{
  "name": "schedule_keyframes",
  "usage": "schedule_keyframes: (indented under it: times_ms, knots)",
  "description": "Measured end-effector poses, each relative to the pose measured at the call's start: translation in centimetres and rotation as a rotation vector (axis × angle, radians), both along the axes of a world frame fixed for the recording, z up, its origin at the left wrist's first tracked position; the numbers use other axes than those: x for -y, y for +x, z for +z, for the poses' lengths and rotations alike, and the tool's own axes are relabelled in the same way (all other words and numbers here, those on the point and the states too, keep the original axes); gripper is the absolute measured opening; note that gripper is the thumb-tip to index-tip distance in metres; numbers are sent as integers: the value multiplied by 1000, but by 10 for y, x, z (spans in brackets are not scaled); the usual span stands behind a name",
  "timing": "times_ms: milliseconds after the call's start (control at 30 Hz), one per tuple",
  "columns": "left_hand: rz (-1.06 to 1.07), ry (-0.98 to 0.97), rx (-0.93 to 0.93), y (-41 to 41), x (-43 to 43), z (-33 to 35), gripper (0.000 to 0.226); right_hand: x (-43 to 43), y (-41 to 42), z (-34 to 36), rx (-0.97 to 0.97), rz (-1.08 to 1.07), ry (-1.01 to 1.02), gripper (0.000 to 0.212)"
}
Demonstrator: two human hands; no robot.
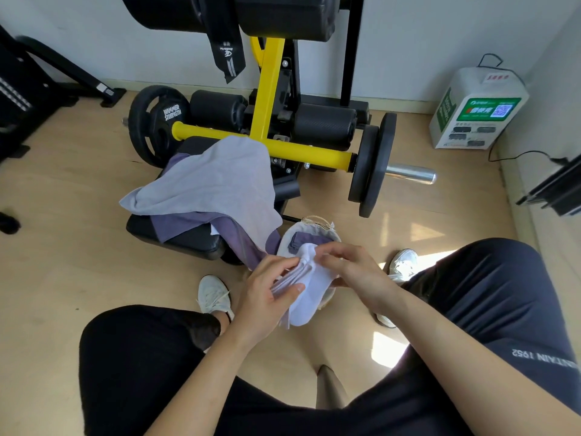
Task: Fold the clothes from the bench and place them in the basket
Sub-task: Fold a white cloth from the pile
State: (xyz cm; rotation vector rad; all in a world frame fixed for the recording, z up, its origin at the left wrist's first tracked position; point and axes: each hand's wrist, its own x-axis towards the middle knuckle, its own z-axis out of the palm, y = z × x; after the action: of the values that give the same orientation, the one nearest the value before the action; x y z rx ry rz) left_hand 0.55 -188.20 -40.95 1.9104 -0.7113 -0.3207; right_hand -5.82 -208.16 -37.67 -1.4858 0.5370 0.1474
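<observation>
The white sock (309, 289) is held over the basket (317, 226). The left hand (267, 297) clamps its ribbed end, fingers curled beneath, thumb on top. The right hand (355, 272) pinches its upper edge. A grey towel (213, 180) covers the bench (188, 240) just beside the basket.

Head camera looks down at nearby bench (188, 239).

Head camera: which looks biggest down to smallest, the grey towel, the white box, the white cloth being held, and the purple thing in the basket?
1. grey towel
2. white box
3. white cloth, partly covered, so unsure against the box
4. purple thing, partly hidden in the basket
</observation>
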Motion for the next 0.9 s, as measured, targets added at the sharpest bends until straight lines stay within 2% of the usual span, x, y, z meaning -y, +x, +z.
schedule_keyframes:
  times_ms: [100,167,300,400,467,600,700,800,900]
  knots:
    - [-57,65,85,-3,3,-1,39,-5,0,0,-29,-48,12,42]
    - [-92,87,118,-4,4,1,44,-5,2,-3,-60,-61,-13,48]
    - [-70,88,110,1,-2,5,59,2,7,-5,-91,-162,4,26]
    - [-31,212,140,5,-10,4,76,10,10,2,-103,-257,91,16]
    - [-30,260,130,7,-13,1,83,16,10,3,-100,-292,169,16]
    - [-25,163,54,8,-9,-4,88,21,8,4,-120,-328,292,23]
    - [13,34,-21,7,-5,-2,71,23,8,7,-146,-380,373,34]
    - [49,-54,22,13,-6,-2,45,24,7,10,-157,-401,414,23]
    - [32,-85,54,16,-8,0,38,23,7,9,-149,-404,427,21]
